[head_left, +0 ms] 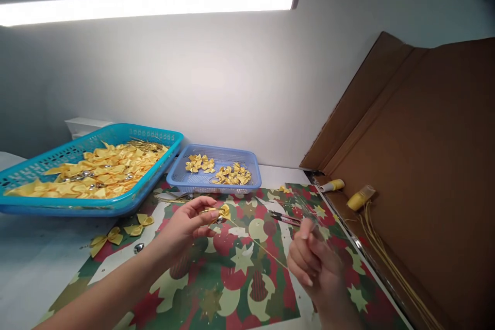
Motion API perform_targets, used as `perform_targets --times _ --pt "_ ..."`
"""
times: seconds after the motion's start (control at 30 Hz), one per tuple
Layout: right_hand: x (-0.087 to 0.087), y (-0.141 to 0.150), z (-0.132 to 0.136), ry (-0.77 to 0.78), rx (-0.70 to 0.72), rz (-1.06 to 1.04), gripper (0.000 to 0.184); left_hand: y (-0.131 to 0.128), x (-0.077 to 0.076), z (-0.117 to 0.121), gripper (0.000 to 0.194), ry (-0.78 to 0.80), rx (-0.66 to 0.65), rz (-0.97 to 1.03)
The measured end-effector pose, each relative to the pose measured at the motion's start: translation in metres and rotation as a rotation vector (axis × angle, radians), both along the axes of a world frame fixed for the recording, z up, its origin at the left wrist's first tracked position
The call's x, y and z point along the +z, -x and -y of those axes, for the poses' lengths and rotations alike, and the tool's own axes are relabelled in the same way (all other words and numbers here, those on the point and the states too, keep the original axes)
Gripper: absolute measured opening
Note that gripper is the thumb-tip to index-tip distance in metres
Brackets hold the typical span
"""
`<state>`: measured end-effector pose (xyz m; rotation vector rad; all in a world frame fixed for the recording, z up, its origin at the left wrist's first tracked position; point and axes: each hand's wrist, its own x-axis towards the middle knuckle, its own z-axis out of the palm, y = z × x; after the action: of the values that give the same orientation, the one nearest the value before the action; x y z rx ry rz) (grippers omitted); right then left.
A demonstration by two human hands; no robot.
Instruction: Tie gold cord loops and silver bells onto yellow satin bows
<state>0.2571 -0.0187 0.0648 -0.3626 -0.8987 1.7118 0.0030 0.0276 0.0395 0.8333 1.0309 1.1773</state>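
My left hand (199,219) pinches a yellow ribbon bow (225,211) between thumb and fingertips. A small silver bell (220,219) shows just under the bow. From the bow a thin gold cord (263,247) runs taut down to the right. It reaches my right hand (313,258), whose fingers are curled closed and a little blurred; the cord's end is hidden there. Beyond the right hand, dark-tipped tweezers (285,217) lie on the patterned sheet (211,301). Two loose bows (139,225) and a silver bell (138,248) lie left of my left forearm.
A turquoise basket (116,207) heaped with yellow bows stands at the left. Behind my hands is a blue basket (216,185) with finished-looking bows. Yellow thread spools (361,197) and gold cords (398,273) rest against a cardboard panel (433,165) at the right.
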Motion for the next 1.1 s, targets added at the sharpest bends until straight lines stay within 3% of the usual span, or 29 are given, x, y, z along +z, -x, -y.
perform_targets --times 0.13,0.23,0.33,0.4,0.5,0.63,0.77,0.93,1.03,1.1 --pt "-0.016 0.009 -0.011 0.323 0.148 0.087 0.020 0.007 0.015 -0.003 0.044 -0.013 -0.029 0.099" --pt "-0.031 0.018 -0.020 0.475 0.254 0.186 0.026 0.010 0.021 -0.002 0.043 -0.025 -0.079 0.107" --pt "-0.036 0.018 -0.030 0.527 0.111 0.207 0.035 0.014 0.027 0.002 0.040 -0.037 -0.185 0.065" --pt "-0.027 0.011 -0.033 0.498 -0.052 0.120 0.041 0.016 0.030 0.004 0.035 -0.075 -0.234 -0.015" --pt "0.002 -0.003 -0.027 0.361 -0.223 0.022 0.034 0.018 0.034 0.005 0.025 -0.179 -0.240 -0.211" --pt "0.038 -0.006 -0.010 0.139 -0.423 0.088 0.024 0.016 0.031 0.006 0.008 -0.383 -0.271 -0.498" --pt "0.051 0.008 -0.003 -0.017 -0.520 0.169 0.018 0.010 0.023 0.008 0.005 -0.513 -0.255 -0.639" --pt "0.052 0.038 0.015 -0.111 -0.457 0.082 0.024 0.002 0.007 0.008 0.008 -0.404 -0.161 -0.547" --pt "0.042 0.056 0.038 -0.095 -0.293 0.003 0.030 -0.002 0.001 0.006 0.023 -0.166 -0.069 -0.320" --pt "0.025 0.061 0.051 0.031 -0.098 0.009 0.034 -0.003 0.001 0.005 0.031 -0.004 -0.038 -0.106"
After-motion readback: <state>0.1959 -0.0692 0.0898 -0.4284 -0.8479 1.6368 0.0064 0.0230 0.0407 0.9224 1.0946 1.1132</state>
